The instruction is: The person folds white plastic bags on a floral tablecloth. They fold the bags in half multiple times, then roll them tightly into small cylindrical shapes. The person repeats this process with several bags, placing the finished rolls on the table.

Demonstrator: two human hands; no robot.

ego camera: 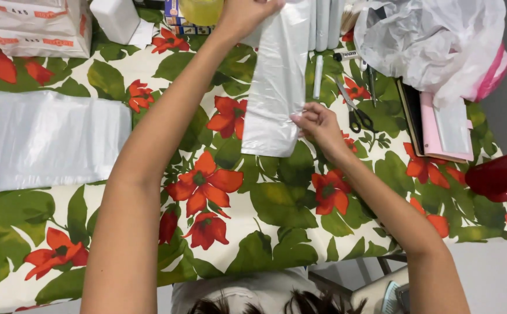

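A small clear plastic bag hangs upright over the flowered tablecloth. My left hand grips its top edge near the upper frame border. My right hand pinches the bag's right side edge close to its bottom. Both arms reach out from the near edge of the table.
A flat stack of clear plastic sheets lies at the left. Printed boxes and a white block sit at the back left. Scissors, a crumpled plastic bag, pink and dark folders and a red cup are at the right.
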